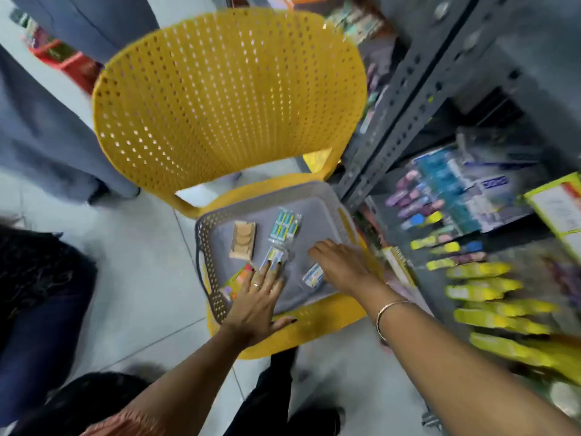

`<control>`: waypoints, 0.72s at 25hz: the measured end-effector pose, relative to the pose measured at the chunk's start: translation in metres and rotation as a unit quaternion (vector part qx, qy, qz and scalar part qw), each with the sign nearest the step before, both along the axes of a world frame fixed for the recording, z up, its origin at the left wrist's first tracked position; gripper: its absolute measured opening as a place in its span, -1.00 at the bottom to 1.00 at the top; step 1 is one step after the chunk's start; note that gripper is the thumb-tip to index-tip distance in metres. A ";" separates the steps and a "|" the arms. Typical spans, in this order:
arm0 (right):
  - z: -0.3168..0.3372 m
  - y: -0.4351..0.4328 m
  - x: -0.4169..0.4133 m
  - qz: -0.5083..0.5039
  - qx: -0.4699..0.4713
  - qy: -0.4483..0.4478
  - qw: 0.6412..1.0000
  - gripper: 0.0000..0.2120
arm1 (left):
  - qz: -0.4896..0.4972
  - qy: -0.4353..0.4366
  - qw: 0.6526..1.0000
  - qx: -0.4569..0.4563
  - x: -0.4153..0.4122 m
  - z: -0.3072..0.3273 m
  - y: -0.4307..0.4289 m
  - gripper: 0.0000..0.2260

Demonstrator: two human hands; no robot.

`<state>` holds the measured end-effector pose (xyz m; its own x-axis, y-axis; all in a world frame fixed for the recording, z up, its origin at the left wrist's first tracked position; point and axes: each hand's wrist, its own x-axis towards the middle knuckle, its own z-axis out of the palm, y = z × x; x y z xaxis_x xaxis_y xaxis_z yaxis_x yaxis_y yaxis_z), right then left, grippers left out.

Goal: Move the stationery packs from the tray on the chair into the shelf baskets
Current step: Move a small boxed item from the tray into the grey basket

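The left hand (256,297) lies flat, fingers spread, fingertips pressing a small blue pack (273,258). The right hand (339,265) reaches palm-down over another pack (312,275); its grip cannot be told. Both are in the grey tray (333,196) on the yellow chair (226,99), beside the shelf (408,99).

Pretty clearly a small stationery shop. On the right there's a grey slotted-metal shelf rack (408,99) crammed with retail goods: rows of identical yellow packs (490,291), bunches of pastel and blue packaged items (440,196), all hanging or stacked like stock for sale. More boxed merchandise (355,23) sits on the upper shelf. A yellow plastic chair (226,99) stands in the narrow aisle on a pale tiled floor (132,272), and a red basket (66,61) of goods sits further back.
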<state>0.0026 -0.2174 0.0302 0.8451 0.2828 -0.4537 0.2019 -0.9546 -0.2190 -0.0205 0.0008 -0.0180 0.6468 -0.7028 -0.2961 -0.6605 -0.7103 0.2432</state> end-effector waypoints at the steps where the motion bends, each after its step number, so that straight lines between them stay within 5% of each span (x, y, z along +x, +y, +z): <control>1: -0.015 0.003 -0.002 0.004 -0.008 0.020 1.000 -0.60 | -0.004 0.001 1.000 0.009 -0.009 -0.009 0.003 -0.26; 8: -0.070 0.010 -0.006 0.029 -0.051 0.038 0.998 -0.62 | 0.015 -0.013 1.000 0.018 -0.024 -0.046 0.014 -0.32; 18: -0.068 0.007 -0.005 0.022 -0.069 0.007 0.997 -0.59 | 0.016 -0.029 0.999 0.003 -0.022 -0.049 0.014 -0.38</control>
<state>-0.0024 -0.2099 -0.0381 0.8267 0.2538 -0.5022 0.2423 -0.9661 -0.0894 -0.0426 0.0150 -0.0666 0.6848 -0.6802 -0.2615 -0.6503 -0.7323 0.2022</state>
